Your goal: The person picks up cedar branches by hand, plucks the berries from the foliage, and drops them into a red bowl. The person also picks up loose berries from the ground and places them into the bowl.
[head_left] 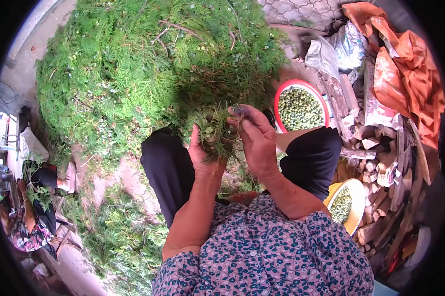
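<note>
My left hand (200, 152) cradles green sprigs (215, 135) my right fingers (254, 114) pinch, seemingly for picking, a red-rimmed basin (276, 104) to their right; next probably wants a light tug.

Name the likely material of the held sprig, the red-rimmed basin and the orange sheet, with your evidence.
Sprig: dull plant matter; green, feathery foliage shows.
Red-rimmed basin: probably smooth plastic, judging by its even, bright rim; enamelled metal is possible.
Orange sheet: perhaps tarpaulin or coated cloth, slightly glossy; it lies in loose, crumpled folds.
</note>
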`<state>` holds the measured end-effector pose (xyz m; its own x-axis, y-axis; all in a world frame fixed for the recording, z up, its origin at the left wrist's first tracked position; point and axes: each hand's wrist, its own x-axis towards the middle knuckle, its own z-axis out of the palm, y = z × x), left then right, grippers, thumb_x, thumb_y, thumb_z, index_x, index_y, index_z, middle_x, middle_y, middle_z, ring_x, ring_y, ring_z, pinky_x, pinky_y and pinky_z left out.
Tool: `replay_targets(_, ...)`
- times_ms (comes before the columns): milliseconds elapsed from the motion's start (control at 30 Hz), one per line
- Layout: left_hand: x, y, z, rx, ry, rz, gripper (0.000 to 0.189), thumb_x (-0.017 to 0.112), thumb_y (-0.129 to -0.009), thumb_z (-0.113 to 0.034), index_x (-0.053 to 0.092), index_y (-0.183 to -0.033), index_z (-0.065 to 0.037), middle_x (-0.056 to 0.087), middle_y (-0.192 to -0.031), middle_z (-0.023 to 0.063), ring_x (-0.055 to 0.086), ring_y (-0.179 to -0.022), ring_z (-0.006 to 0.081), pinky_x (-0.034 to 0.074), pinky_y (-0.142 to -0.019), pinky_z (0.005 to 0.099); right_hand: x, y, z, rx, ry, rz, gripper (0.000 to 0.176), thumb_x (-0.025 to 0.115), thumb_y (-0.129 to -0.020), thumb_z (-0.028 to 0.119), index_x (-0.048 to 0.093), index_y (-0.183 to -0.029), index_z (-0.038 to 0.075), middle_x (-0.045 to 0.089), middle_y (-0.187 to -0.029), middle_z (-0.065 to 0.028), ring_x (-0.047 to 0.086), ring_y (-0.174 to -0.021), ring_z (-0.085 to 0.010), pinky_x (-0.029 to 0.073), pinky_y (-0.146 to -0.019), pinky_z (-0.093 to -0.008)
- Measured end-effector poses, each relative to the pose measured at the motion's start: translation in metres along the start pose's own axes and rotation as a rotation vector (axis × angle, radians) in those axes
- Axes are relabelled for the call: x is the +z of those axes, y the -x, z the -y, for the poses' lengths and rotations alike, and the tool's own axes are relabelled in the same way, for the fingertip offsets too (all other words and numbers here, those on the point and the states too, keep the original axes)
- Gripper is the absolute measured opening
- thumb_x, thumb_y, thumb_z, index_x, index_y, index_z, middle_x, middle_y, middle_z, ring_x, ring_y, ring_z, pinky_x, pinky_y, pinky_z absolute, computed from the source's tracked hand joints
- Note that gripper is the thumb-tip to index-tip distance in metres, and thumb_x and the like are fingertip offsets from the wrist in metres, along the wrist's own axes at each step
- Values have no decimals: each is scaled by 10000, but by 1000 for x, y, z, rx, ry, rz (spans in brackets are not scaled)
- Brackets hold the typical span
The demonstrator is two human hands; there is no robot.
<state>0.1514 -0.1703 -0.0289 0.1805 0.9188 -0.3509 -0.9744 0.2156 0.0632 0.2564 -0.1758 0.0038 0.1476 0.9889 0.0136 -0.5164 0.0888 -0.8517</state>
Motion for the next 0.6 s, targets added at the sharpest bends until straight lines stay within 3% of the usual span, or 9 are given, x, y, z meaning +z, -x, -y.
replay_targets(167,7,3,-6,66,-17,33,416,339,-917,-380,507,-1096,-44,573,-1026,146,555,-932,303,451,-831,433,-2,5,5,-70,293,205,414,566,-800,47,445,-1192,-5,456,-1179,-130,485,-1061,-192,411,-881,-290)
replay_targets(200,5,2,-8,66,-17,32,416,339,-917,-380,507,-1096,-44,573,-1026,146,555,-932,303,451,-831,433,1,8,11,-209,679,271,465,599,-768,52,438,-1202,12,431,-1181,-147,481,-1062,-215,407,-877,-297)
replay_targets(267,0,0,-11,108,-107,-28,413,325,-922,-375,502,-1106,-50,573,-1026,139,558,-919,300,457,-821,426,5,13,12,-348,1063,335,519,633,-735,58,432,-1213,30,407,-1184,-165,476,-1063,-238,404,-873,-304)
replay_targets(367,0,1,-10,88,-85,55,390,322,-926,-351,503,-1094,-50,573,-1014,134,560,-901,292,471,-798,410,3,12,-3,-440,1170,260,512,638,-739,75,444,-1212,50,491,-1072,-134,515,-975,-182,411,-843,-280)
replay_targets(433,4,3,-8,69,-64,123,381,322,-927,-342,504,-1088,-49,573,-1006,136,561,-895,291,476,-789,408,-6,4,-3,-225,817,317,395,642,-731,66,524,-1106,22,531,-964,-133,540,-845,-196,448,-722,-284)
replay_targets(467,5,2,-8,111,-85,71,375,322,-927,-334,503,-1084,-46,573,-1006,139,560,-897,295,477,-784,413,-7,4,1,-226,817,320,395,642,-731,66,524,-1106,22,531,-964,-133,540,-845,-196,448,-722,-284)
replay_targets(533,5,2,-9,153,-103,21,369,322,-927,-326,502,-1080,-43,572,-1005,142,558,-899,299,479,-779,418,-5,4,10,306,325,172,284,602,-776,49,558,-1054,19,571,-866,-65,540,-750,-122,437,-600,-235)
replay_targets(600,2,2,-11,127,-91,76,366,324,-927,-321,501,-1078,-39,569,-1014,147,554,-906,304,477,-781,423,-9,2,6,298,184,176,258,556,-818,40,544,-1075,16,579,-875,-24,527,-723,-77,424,-552,-204)
